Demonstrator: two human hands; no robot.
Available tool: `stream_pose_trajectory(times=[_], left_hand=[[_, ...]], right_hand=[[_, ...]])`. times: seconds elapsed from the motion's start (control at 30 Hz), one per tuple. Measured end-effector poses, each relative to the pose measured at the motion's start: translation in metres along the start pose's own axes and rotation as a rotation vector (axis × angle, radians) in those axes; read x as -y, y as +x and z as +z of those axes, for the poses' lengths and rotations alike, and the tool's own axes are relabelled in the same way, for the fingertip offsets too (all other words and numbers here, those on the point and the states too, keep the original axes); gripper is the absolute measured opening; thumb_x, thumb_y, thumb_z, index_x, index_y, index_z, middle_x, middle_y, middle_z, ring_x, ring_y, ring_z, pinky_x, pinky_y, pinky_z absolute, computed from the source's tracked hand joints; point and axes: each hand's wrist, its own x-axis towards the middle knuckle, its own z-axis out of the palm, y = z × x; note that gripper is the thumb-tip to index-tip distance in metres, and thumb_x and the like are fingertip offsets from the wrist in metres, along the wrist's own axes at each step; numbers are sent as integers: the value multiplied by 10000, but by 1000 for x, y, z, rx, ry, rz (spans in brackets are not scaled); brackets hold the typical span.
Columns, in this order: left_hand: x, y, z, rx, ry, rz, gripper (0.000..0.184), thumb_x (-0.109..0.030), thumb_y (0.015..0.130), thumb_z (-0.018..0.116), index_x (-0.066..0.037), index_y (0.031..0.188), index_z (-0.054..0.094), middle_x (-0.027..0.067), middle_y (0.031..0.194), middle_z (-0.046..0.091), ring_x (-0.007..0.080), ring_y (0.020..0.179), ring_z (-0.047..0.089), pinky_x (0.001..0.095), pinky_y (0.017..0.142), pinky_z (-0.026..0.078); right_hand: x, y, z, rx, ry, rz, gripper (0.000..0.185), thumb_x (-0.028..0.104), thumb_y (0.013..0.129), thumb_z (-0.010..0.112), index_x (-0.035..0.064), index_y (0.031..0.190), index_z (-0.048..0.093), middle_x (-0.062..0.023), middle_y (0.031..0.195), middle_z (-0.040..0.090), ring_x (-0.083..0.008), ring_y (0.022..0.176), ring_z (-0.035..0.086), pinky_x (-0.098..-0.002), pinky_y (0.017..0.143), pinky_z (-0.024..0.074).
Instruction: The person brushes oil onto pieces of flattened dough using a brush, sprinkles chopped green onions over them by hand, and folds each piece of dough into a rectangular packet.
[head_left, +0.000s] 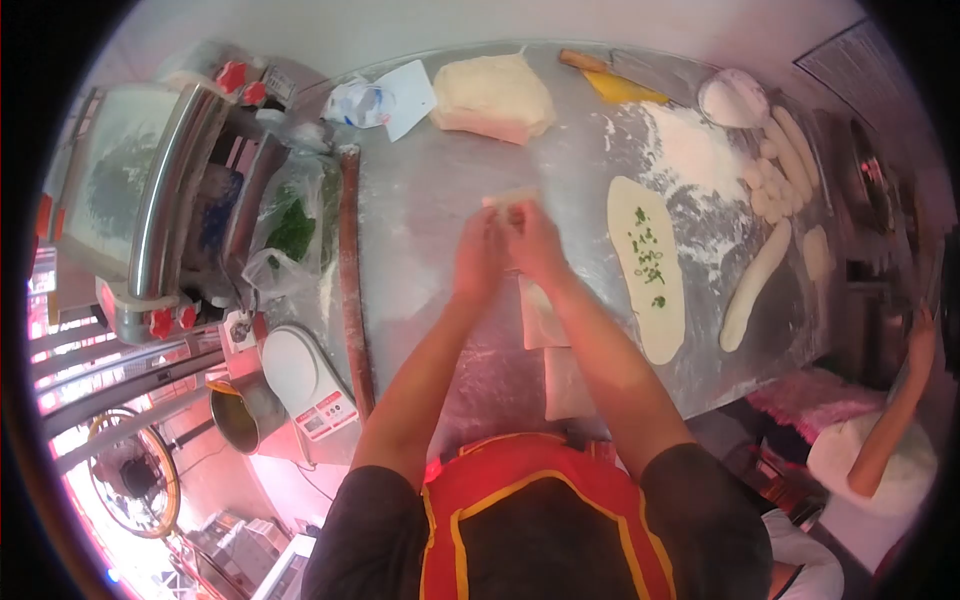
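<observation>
Hands [535, 243] on dough [524, 196], visible strip lying crosswise

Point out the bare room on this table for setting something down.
Widest: the patch between the long wooden stick and the left hand. Narrower: the strip between the right hand and the flat dough with green bits. Right side is crowded: flour, dough rolls, dough balls.

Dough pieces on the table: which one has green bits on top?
The long flat dough sheet right of the right hand: chopped greens run along its middle, while the big lump and thick rolls show none.
</observation>
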Motion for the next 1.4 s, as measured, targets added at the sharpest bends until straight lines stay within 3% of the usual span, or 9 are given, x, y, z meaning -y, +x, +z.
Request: stream_pose_trajectory(times=[0.13, 0.3, 0.4, 0.6, 0.8, 1.0, 1.1, 1.27, 1.4], left_hand=[[7, -16, -19, -34, 264, 178, 326, -72, 890, 491, -34, 1210, 535, 166, 1230, 552, 361, 1153, 491, 428, 999, 389], [-6, -36, -22, -49, 320, 399, 344, -41, 856, 545, -42, 1200, 537, 159, 1216, 557, 347, 1139, 498, 431, 974, 402], [-30, -46, 0, 32, 251, 412, 329, -57, 860, 551, -45, 1188, 539, 158, 1182, 566, 337, 1126, 504, 422, 943, 418], [-37, -32, 73, 265, 133, 143, 384, -131, 843, 606, -22, 1202, 521, 175, 1124, 577, 342, 1083, 535, 415, 900, 441], [-41, 42, 165, 0, 18, -5, 364, -120, 836, 575, 7, 1175, 543, 202, 1063, 627, 365, 991, 601, 426, 837, 471], [-91, 69, 176, 202, 297, -326, 238, -117, 834, 569, -9, 1044, 599, 176, 1022, 644, 362, 952, 611, 424, 802, 481], [-76, 38, 172, 95, 270, 175, 199, -117, 837, 579, -21, 1009, 610, 166, 1000, 635, 357, 952, 601, 409, 809, 482], [-73, -29, 154, 269, 340, 587, 234, -30, 778, 573, -36, 1012, 588, 136, 1063, 601, 331, 1027, 564, 405, 858, 477], [-63, -57, 164, 315, 486, 680, 295, -26, 782, 567, -44, 1076, 553, 129, 1084, 597, 346, 1030, 557, 411, 834, 487]], right_hand=[[6, -10, -28, 115, 118, 41, 353, 134, 834, 618, 12, 1163, 574, -150, 1028, 646, -248, 891, 636, -330, 823, 500], [-11, -62, -150, -171, -111, 316, 300, 141, 863, 578, 32, 1141, 603, -117, 1024, 661, -201, 934, 633, -322, 806, 493], [-114, -107, -224, -236, -237, 342, 302, 122, 845, 609, 12, 1127, 610, -117, 1000, 667, -201, 936, 635, -327, 813, 492], [-135, -56, -258, -142, -264, 246, 318, 157, 814, 625, 17, 1100, 621, -153, 1015, 671, -263, 957, 643, -344, 835, 493], [-147, 62, -213, 22, -106, 159, 360, 171, 759, 685, 26, 1083, 625, -120, 967, 665, -237, 899, 636, -329, 800, 494], [-146, 96, -214, 311, -76, 118, 249, 150, 735, 677, 35, 953, 642, -125, 917, 670, -279, 874, 638, -360, 780, 499], [-129, 77, -238, 332, 35, -26, 187, 119, 759, 658, 35, 923, 629, -112, 896, 651, -283, 845, 623, -360, 761, 492], [-149, 31, -268, 317, -155, -532, 143, 40, 811, 589, 49, 952, 614, -121, 911, 621, -310, 827, 603, -363, 743, 484], [-170, 16, -272, 370, -190, -672, 175, 19, 816, 566, 52, 981, 612, -133, 934, 622, -350, 848, 585, -390, 751, 482]])
